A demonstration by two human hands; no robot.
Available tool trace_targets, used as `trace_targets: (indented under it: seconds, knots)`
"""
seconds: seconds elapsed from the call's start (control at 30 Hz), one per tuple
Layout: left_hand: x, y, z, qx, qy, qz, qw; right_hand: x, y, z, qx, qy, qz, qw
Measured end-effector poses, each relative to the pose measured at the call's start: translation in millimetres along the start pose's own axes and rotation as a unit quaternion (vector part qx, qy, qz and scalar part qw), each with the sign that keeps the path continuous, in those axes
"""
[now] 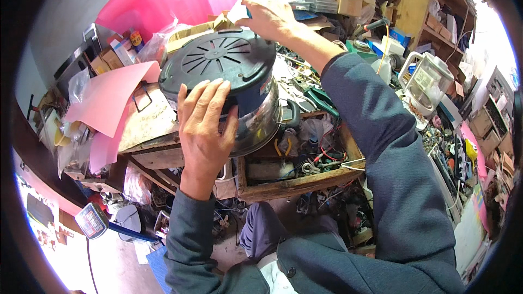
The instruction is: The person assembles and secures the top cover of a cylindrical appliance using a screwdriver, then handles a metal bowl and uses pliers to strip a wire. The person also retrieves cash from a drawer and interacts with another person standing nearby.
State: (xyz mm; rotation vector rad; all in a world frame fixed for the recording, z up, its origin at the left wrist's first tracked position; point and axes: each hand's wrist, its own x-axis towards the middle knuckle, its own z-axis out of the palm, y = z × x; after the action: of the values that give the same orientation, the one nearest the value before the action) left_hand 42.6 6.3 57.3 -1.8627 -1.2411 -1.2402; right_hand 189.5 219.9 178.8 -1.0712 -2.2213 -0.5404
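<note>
Fingers of my left hand lie spread over the round, black-plastic-topped metal appliance, upper centre; whether my right hand grips anything, I can't tell. Likely heavy, slick; best held by its rim.

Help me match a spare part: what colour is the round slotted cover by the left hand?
Black; the round slotted cover shows best in the head view.

The round cover is black, with slots which spread like rays from its middle; the band below it is dark blue, and the metal body is silver. The large sheet is strong pink, the curved sheet a paler pink. The jacket sleeve seems navy, although uneven light makes its shade difficult to tell.
</note>
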Motion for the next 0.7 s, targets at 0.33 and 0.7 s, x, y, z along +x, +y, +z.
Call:
trace_targets:
  seconds: [0.33,0.7]
  knots:
    - [6,5,5,-0.004,0.002,0.006,1.0,12,25,4,0.131,0.005,-0.018,0.991]
    - [3,5,1,0.006,-0.003,0.0,1.0,2,10,4,0.02,0.022,-0.017,0.999]
